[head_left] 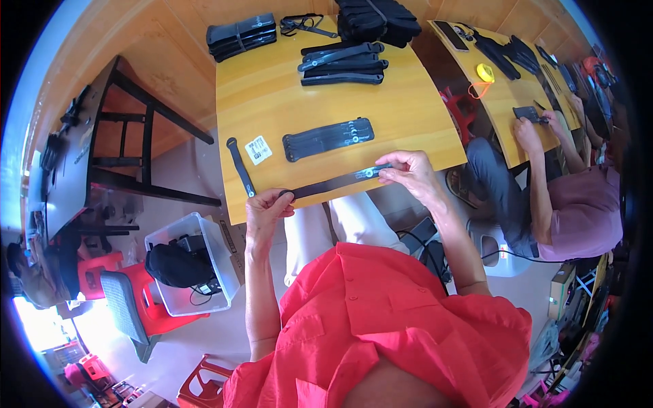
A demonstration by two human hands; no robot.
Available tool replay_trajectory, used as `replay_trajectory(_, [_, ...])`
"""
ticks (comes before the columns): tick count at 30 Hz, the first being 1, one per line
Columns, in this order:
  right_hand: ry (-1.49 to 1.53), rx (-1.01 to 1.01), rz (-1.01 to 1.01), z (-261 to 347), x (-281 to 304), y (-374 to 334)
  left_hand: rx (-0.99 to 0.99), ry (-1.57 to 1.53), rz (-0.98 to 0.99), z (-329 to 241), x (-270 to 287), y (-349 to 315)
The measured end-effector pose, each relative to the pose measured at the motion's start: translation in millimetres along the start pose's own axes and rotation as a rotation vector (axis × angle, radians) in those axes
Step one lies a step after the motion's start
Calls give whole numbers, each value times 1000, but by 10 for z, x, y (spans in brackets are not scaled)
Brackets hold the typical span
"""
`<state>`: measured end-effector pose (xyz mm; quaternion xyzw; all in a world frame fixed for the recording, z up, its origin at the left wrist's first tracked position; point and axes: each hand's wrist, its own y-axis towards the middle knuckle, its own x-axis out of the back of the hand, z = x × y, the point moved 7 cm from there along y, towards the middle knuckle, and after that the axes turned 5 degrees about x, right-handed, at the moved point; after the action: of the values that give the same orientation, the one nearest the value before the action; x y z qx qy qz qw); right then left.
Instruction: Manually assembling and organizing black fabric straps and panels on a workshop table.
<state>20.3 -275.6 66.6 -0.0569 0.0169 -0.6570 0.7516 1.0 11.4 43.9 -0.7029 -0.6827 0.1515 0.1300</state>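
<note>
A black strap (pixel 333 184) with pale print near one end is stretched level over the near edge of the yellow table (pixel 272 88). My left hand (pixel 267 212) pinches its left end, and my right hand (pixel 412 175) pinches the right end between thumb and fingers. Just beyond it lies a flat stack of similar straps (pixel 328 140), fanned a little. One loose strap (pixel 239 166) with a rounded end lies left of that, beside a white printed label sheet (pixel 258 150).
Farther back are a pile of straps (pixel 343 64), a banded bundle (pixel 241 37) and a larger black bundle (pixel 378 22). On the right, a co-worker's hands (pixel 534 130) hold a small dark piece at another table (pixel 500 102). A white bin (pixel 231 272) stands at lower left.
</note>
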Motion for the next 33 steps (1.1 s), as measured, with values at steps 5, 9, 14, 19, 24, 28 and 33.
replay_trajectory(5, [9,-63,-20,-199,30,55,20,-25,-36,112,40,81])
replay_trajectory(9, [-7,-98,-60,-327,73,116,38,-133,28,237,49,183])
replay_trajectory(14, [60,-133,-93,-415,116,178,67,-244,53,307,53,301])
replay_trajectory(19, [38,-157,-121,-492,139,298,16,-90,-34,234,60,458])
replay_trajectory(24, [-6,41,-222,-601,210,560,-119,7,-118,115,-20,655])
replay_trajectory(28, [-54,131,-309,-694,227,660,-176,112,-249,168,33,786])
replay_trajectory(33, [-35,110,-350,-797,249,698,-195,161,-323,245,-8,788])
